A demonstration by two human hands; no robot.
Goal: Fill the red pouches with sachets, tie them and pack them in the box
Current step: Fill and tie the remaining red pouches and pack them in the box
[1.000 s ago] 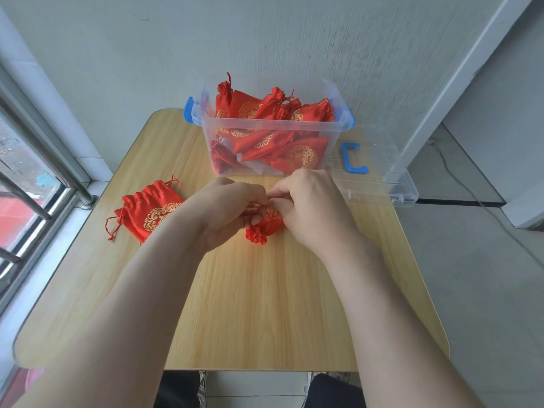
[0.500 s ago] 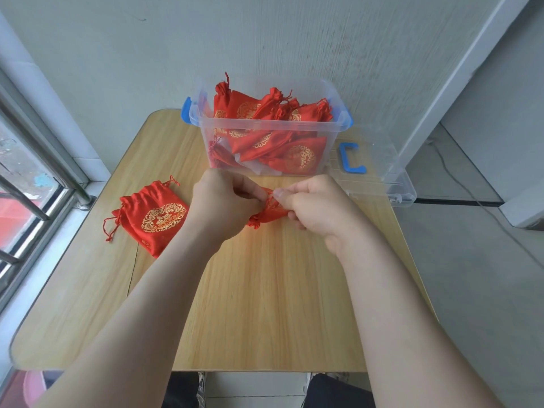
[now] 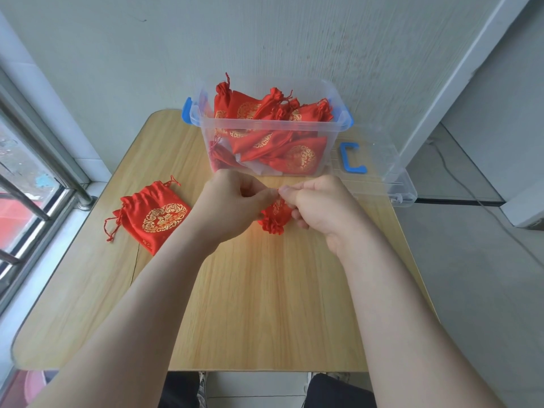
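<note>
A small red pouch (image 3: 275, 217) with gold print hangs between my hands, gathered mouth pointing down, above the wooden table (image 3: 250, 304). My left hand (image 3: 232, 201) and my right hand (image 3: 319, 206) meet fingertip to fingertip over it, each pinching its thin drawstring; most of the pouch is hidden behind my fingers. A second red pouch (image 3: 156, 216) lies flat on the table to the left, its strings loose. The clear plastic box (image 3: 270, 128) with blue handles stands at the back, holding several red pouches and some white sachets.
The box's clear lid (image 3: 382, 172) with a blue clip lies to the right of the box, overhanging the table's right edge. A window with metal bars (image 3: 29, 187) runs along the left. A wall stands close behind the box.
The pouch has turned so that its gathered mouth hangs downward. My hands have lifted a little and drawn the string out between their fingertips.
</note>
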